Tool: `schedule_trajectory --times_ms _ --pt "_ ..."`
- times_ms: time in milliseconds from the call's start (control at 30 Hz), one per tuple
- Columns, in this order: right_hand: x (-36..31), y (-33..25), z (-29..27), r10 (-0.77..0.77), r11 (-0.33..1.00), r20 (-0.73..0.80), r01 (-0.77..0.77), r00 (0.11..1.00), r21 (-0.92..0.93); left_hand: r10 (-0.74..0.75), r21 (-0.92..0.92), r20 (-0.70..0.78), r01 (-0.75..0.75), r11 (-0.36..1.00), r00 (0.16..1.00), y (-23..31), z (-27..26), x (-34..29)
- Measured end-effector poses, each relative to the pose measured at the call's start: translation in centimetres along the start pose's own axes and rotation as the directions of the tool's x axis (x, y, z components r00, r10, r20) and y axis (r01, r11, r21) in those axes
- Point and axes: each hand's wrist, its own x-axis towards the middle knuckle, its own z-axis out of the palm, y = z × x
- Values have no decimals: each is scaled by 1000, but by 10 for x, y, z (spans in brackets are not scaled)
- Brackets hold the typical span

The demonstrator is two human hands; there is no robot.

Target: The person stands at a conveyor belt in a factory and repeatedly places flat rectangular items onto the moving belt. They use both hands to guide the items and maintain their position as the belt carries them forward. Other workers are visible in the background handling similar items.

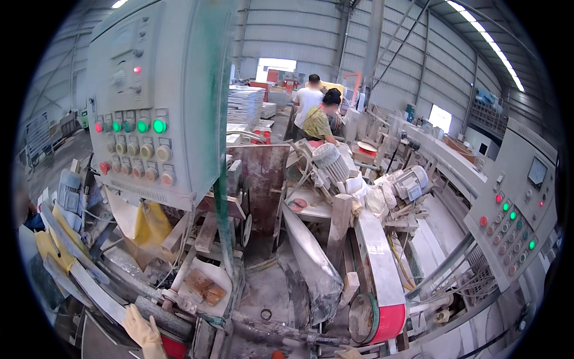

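Noting positions: my left hand (142, 329), in a cream glove, is at the lower left, fingers extended and somewhat spread, not closed around anything. Nearest thing: a long pale strip (95, 293), lying up and to the left of that hand. Its long axis runs from upper left down to lower right, so its near end arrives at my fingers; whether glove and strip touch, I cannot tell. The strip looks bowed, though the lens bends edges near the rim.

My right hand I cannot make out, so its state goes unrecorded; the left is the nearer one as far as can be seen. Just right of the glove: a grey roller (164, 317). Above: a control cabinet (149, 72) with lit green buttons. Well to the right: a belt wheel (362, 317). Two people (318, 122) farther off.
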Motion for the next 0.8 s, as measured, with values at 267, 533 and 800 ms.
schedule_trajectory --times_ms 267,533,800 --pt "-65 -110 -6 -38 958 -57 20 998 -285 -437 184 193 405 895 878 -45 -2 29" --pt "-32 -78 11 -107 960 3 104 994 -260 -411 206 210 371 906 887 -29 -7 23" --pt "14 -2 34 -485 845 23 475 874 -247 -280 198 137 251 948 950 -36 13 5"
